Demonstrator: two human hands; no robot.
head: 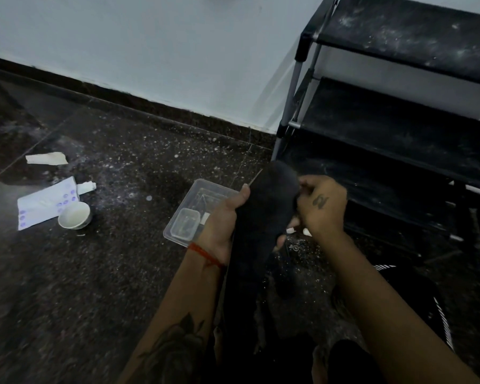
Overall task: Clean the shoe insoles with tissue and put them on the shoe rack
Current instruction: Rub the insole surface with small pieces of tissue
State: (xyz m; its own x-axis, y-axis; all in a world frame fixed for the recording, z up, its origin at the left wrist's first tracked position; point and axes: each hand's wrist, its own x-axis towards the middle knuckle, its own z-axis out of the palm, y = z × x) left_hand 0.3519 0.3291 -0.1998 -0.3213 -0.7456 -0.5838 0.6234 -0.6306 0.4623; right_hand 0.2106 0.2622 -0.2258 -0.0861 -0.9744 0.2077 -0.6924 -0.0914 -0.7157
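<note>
A dark insole [266, 209] is held upright in front of me, toe end up. My left hand [223, 220] grips its left edge, thumb on the front. My right hand [320, 206] is closed against the insole's right side; bits of white tissue [297, 231] show under its fingers. The black shoe rack [394, 120] stands to the right, its dusty shelves bare. A second dark insole-like shape [286, 275] lies on the floor below my hands, hard to make out.
A clear plastic container [194, 195] with a smaller clear box inside sits on the dark speckled floor just left of my left hand. Further left are a white bowl [74, 215], a tissue packet [46, 202] and crumpled tissue [47, 158]. White wall behind.
</note>
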